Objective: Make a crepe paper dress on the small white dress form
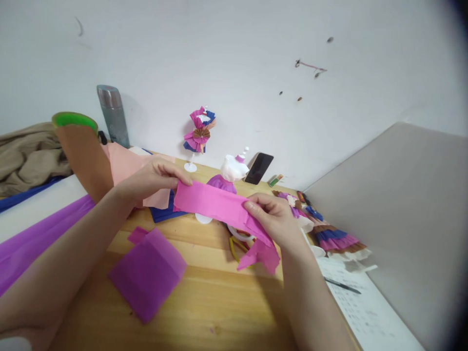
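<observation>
A strip of bright pink crepe paper point(212, 201) is stretched between my two hands above the wooden table. My left hand point(159, 176) pinches its left end between thumb and fingers. Further along, my right hand point(272, 214) grips the strip, and a loose tail hangs below that hand. Behind the strip stands a small dress-form figure point(234, 168) with a white top and a purple skirt, its lower part partly hidden. A folded purple paper piece point(148, 273) lies on the table in front of my left hand.
A finished-looking paper-dressed figure point(199, 131) stands by the wall near a phone point(259, 168). Scissors with yellow handles point(236, 249) lie under the strip. Paper rolls, a bottle point(114, 117) and cloth point(32, 151) are left; ruffled figures point(336, 239), a pen point(342, 285) and written sheet point(373, 307) right.
</observation>
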Motion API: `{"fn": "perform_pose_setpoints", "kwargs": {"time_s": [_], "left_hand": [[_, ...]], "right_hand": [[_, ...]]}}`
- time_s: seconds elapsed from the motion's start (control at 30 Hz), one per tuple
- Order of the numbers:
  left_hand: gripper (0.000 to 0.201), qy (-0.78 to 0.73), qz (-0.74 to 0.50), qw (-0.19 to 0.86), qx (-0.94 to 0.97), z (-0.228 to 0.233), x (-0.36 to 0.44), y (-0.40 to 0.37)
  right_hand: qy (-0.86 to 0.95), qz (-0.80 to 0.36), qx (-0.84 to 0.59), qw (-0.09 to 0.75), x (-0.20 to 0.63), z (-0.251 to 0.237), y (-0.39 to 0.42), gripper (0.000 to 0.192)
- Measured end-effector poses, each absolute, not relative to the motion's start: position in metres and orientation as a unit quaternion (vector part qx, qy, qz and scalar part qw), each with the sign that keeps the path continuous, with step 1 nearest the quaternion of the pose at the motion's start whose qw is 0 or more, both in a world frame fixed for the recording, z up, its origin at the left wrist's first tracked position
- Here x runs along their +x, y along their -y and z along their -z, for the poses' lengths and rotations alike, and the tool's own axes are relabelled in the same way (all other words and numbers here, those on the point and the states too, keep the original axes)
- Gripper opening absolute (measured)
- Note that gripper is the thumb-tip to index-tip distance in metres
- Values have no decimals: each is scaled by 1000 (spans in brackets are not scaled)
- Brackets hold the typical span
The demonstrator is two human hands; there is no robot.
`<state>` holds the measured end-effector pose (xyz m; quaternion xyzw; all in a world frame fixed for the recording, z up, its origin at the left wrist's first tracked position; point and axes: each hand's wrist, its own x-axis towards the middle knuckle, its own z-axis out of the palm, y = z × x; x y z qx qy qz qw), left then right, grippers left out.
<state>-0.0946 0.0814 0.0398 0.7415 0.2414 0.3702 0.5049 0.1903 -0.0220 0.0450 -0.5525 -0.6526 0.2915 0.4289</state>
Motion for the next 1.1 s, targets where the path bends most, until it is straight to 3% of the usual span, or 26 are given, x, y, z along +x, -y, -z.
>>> {"fn": "perform_pose_setpoints", "kwargs": {"time_s": [0.37, 0.5, 0.67, 0.8, 1.1], "left_hand": [[5, -229, -462, 560, 649, -34, -75, -75], [21, -233, -443, 560, 660, -34, -76, -75], [23, -235, -440, 559, 662, -36, -80, -74], [24, -209, -417, 582, 666, -33, -82, -78], [19, -199, -409, 603, 655, -30, -78, -77]], "right_hand": [[718, -163, -552, 391, 193, -47, 27, 26], [711, -160, -558, 397, 195, -47, 26, 26], [701, -165, -567, 400, 196, -49, 25, 26], [686, -195, -574, 403, 193, -50, 24, 27], [609, -383, -564, 406, 188, -41, 18, 42]]}}
